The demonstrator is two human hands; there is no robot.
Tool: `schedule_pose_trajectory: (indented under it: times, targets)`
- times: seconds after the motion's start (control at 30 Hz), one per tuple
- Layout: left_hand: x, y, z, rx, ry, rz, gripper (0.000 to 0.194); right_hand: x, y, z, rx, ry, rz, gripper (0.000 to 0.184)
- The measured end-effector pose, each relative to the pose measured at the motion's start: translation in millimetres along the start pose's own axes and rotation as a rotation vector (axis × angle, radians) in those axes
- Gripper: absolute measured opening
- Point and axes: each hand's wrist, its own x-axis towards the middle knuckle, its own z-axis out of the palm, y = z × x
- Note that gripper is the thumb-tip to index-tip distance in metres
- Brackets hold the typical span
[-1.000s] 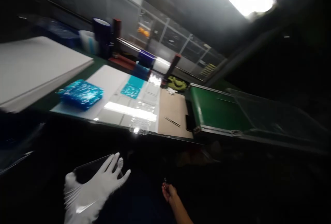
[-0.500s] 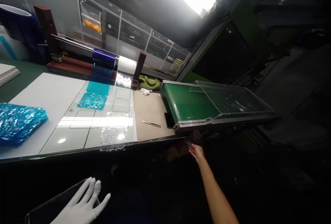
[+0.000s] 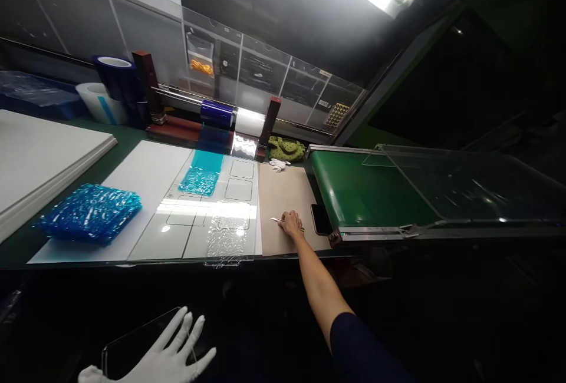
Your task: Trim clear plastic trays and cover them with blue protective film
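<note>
My left hand (image 3: 165,350), in a white glove, holds a thin dark panel with shiny clear edges (image 3: 132,339) below the bench edge. Its fingers spread across the panel and the thumb sits at the left side. My bare right hand (image 3: 292,224) rests on a brown sheet (image 3: 283,188), its fingers closed around a pair of tweezers (image 3: 275,219) lying there. The tweezers' tips point left, and their middle is hidden under the hand. A dark phone (image 3: 321,219) lies just right of that hand.
A green conveyor belt (image 3: 349,188) with a clear cover runs off to the right. Left on the bench are teal film pieces (image 3: 201,174), a clear film sheet (image 3: 227,233), a blue film stack (image 3: 92,212) and film rolls (image 3: 216,114). A white glove (image 3: 278,164) lies behind.
My right hand has come up from below the bench edge, left onto the brown sheet, and taken hold of the tweezers. My left hand still holds the panel. The view has turned left.
</note>
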Motion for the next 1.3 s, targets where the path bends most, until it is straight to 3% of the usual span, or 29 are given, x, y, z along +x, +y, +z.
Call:
schedule_pose_trajectory:
  times: [0.13,0.23,0.33,0.4,0.5,0.6,0.67,0.8,0.97,1.3]
  targets:
    - [-3.8,3.9,-12.8,-0.095,-0.007,0.043,0.103,-6.1,-10.4,-9.6,-0.043,-0.074,-0.086,0.022]
    - [-22.3,10.5,-10.8,0.025,-0.072,0.212,0.098,-38.7,-28.0,-18.5,0.006,-0.148,-0.184,0.024]
    - [-48.0,22.8,4.9,0.572,-0.013,0.502,0.098,-103.3,-56.8,-29.1,0.132,-0.248,-0.305,0.035]
    - [-65.8,32.3,18.9,1.003,-0.026,0.638,0.109,-158.0,-79.2,-41.0,0.355,-0.446,-0.404,0.035]
    - [-90.6,43.4,37.2,1.472,-0.079,0.711,0.119,-232.0,-109.8,-63.1,0.472,-0.699,-0.413,0.034]
    - [-111.2,49.3,48.4,1.686,-0.142,0.679,0.121,-275.7,-126.7,-78.0,0.431,-0.745,-0.448,0.034]
    - [-122.0,51.3,52.4,1.731,-0.171,0.643,0.122,-289.6,-129.0,-80.3,0.393,-0.743,-0.467,0.031]
    - [-138.2,51.0,54.8,1.736,-0.206,0.623,0.123,-304.0,-128.0,-71.8,0.41,-0.746,-0.532,0.069]
    - [-151.3,46.8,50.2,1.732,-0.197,0.653,0.121,-317.0,-134.7,-63.7,0.389,-0.661,-0.568,0.07]
    - [-162.4,48.0,49.0,1.72,-0.223,0.681,0.12,-322.0,-133.2,-64.0,0.366,-0.759,-0.635,0.072]
